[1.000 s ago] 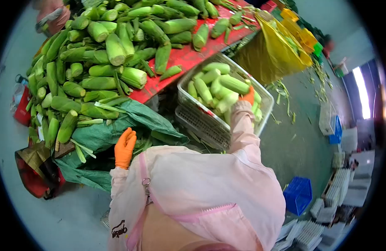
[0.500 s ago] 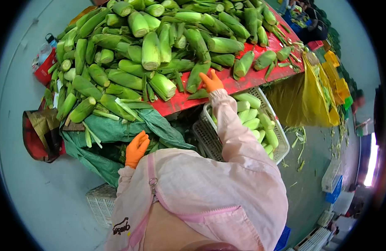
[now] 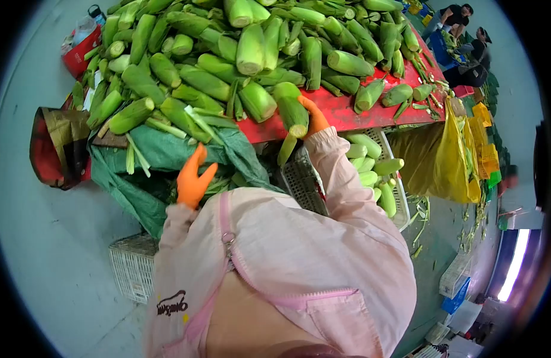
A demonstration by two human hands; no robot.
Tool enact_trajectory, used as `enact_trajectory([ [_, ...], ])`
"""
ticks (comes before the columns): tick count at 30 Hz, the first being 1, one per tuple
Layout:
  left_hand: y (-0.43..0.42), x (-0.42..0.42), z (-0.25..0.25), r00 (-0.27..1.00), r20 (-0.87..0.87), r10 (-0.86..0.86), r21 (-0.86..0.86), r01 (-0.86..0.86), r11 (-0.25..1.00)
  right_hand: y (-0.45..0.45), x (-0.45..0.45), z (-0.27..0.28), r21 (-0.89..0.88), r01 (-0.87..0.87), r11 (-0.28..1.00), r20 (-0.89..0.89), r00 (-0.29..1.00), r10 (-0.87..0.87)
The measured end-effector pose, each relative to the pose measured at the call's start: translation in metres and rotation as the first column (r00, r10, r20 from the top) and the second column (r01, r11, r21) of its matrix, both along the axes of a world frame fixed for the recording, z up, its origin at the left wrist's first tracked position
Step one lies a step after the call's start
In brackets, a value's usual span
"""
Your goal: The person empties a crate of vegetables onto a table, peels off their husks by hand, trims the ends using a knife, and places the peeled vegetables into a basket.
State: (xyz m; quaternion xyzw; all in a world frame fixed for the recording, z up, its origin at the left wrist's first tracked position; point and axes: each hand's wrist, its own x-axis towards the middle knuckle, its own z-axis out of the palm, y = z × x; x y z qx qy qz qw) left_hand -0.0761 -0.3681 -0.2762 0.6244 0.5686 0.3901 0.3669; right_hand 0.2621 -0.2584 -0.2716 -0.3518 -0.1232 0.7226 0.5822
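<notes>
Two orange-gloved hands are well apart at the near side of the red bench (image 3: 335,111). The right hand (image 3: 315,116) is clamped on an ear of corn (image 3: 292,111) in its green husk, at the bench's front edge; its fingers press the ear's right side, and any part of them behind it is hidden. That ear is steeply tilted, its cut end turned down toward the person, and a strip of leaf (image 3: 286,150) hangs below it past the bench edge. The left hand (image 3: 193,179) holds nothing: thumb and fingers are spread, in front of the bench's left part, over a green sack (image 3: 147,143). Whether it touches the sack I cannot tell.

A large heap of unpeeled ears (image 3: 250,51) covers much of the bench, thickest on its left; toward the bench's right end a few lie loose. Below the bench's front edge, a white crate (image 3: 404,218) holds pale green peeled ears (image 3: 387,167), partly hidden by the pink right sleeve (image 3: 341,170). A yellow bag (image 3: 427,170) is at the bench's right end. Left of the bench are a red container (image 3: 81,56) and a red and gold bag (image 3: 60,137). Beyond the bench's far right corner, two people (image 3: 480,55) are beside a blue crate (image 3: 440,52).
</notes>
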Motion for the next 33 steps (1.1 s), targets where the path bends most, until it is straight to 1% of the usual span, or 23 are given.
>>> enact_trajectory([
  [1,0.009,0.006,0.028,0.963,-0.267,-0.026,0.124,0.061,0.990,-0.012,-0.015,0.013,-0.024,-0.178,0.984,-0.005,0.984,0.178],
  [3,0.027,0.016,0.066,0.850,-0.524,-0.044,0.394,0.288,0.873,-0.036,-0.051,0.056,0.023,-0.487,0.873,-0.001,0.873,0.488],
  [7,0.033,0.009,0.116,0.679,-0.732,-0.054,0.399,0.492,0.774,-0.063,-0.124,0.077,0.023,-0.615,0.788,0.035,0.788,0.615],
  [8,0.033,-0.003,0.109,0.812,-0.550,-0.196,0.360,0.442,0.821,-0.044,-0.114,0.058,0.337,-0.830,0.444,-0.012,0.468,0.884],
  [9,0.030,-0.015,0.105,0.897,-0.321,-0.304,0.308,0.402,0.862,-0.042,-0.125,0.054,0.394,-0.794,0.463,-0.023,0.495,0.869],
  [10,0.018,-0.015,0.107,0.990,-0.093,-0.110,0.317,0.134,0.939,-0.053,-0.142,0.059,0.366,-0.730,0.577,0.048,0.635,0.771],
  [11,0.022,-0.033,0.085,0.970,0.213,-0.118,0.231,0.068,0.971,-0.065,-0.159,0.067,0.351,-0.646,0.678,0.122,0.750,0.651],
  [12,0.019,-0.037,0.077,0.775,0.630,-0.052,0.014,0.056,0.998,-0.069,-0.173,0.076,0.352,-0.693,0.630,0.374,0.721,0.584],
  [13,0.017,-0.042,0.068,0.424,0.900,0.101,-0.172,0.134,0.976,-0.075,-0.187,0.058,0.422,-0.686,0.593,0.571,0.709,0.414],
  [14,0.023,-0.058,0.034,0.202,0.967,0.157,-0.218,0.328,0.919,-0.085,-0.197,0.071,0.501,-0.750,0.432,0.795,0.596,0.112],
  [15,0.014,-0.058,0.048,0.179,0.920,0.348,-0.383,0.223,0.896,-0.093,-0.207,0.087,0.482,-0.815,0.321,0.875,0.465,-0.134],
  [16,0.010,-0.065,0.034,0.049,0.945,0.323,-0.322,0.316,0.893,-0.101,-0.218,0.103,0.449,-0.861,0.238,0.854,0.335,-0.399],
  [17,0.007,-0.071,0.019,-0.083,0.950,0.300,-0.243,0.402,0.883,-0.101,-0.225,0.102,0.442,-0.870,0.221,0.857,0.336,-0.391],
  [18,-0.004,-0.070,0.019,-0.095,0.949,0.300,-0.242,0.388,0.889,-0.099,-0.229,0.101,0.383,-0.894,0.232,0.896,0.299,-0.329],
  [19,-0.019,-0.065,0.020,-0.096,0.995,0.011,0.018,0.298,0.955,-0.096,-0.235,0.099,0.323,-0.916,0.239,0.929,0.258,-0.267],
  [20,-0.025,-0.063,0.024,-0.078,0.988,-0.134,0.149,0.246,0.958,-0.094,-0.243,0.090,0.456,-0.876,0.159,0.829,0.352,-0.435],
  [21,-0.032,-0.061,0.028,-0.062,0.960,-0.271,0.278,0.191,0.941,-0.093,-0.248,0.089,0.452,-0.880,0.148,0.832,0.356,-0.425],
  [22,-0.036,-0.062,0.035,0.024,0.999,0.021,-0.024,0.117,0.993,-0.091,-0.251,0.088,0.424,-0.895,0.138,0.838,0.329,-0.436],
  [25,-0.047,-0.069,-0.007,0.530,0.839,-0.125,0.186,-0.063,0.981,-0.092,-0.262,0.088,0.443,-0.889,0.116,0.807,0.340,-0.483],
  [27,-0.049,-0.076,-0.020,0.909,0.417,0.003,0.273,-0.129,0.953,-0.091,-0.267,0.090,0.423,-0.895,0.144,0.807,0.300,-0.509],
  [28,-0.048,-0.079,-0.030,0.909,0.417,0.010,0.272,-0.135,0.953,-0.089,-0.270,0.087,0.422,-0.896,0.138,0.807,0.303,-0.507],
  [30,-0.047,-0.081,-0.041,0.750,0.659,0.051,0.063,-0.123,0.990,-0.088,-0.274,0.078,0.452,-0.873,0.185,0.785,0.291,-0.546],
  [33,-0.054,-0.078,-0.034,0.758,0.647,0.088,0.060,-0.165,0.985,-0.089,-0.284,0.075,0.509,-0.831,0.226,0.774,0.326,-0.543],
])
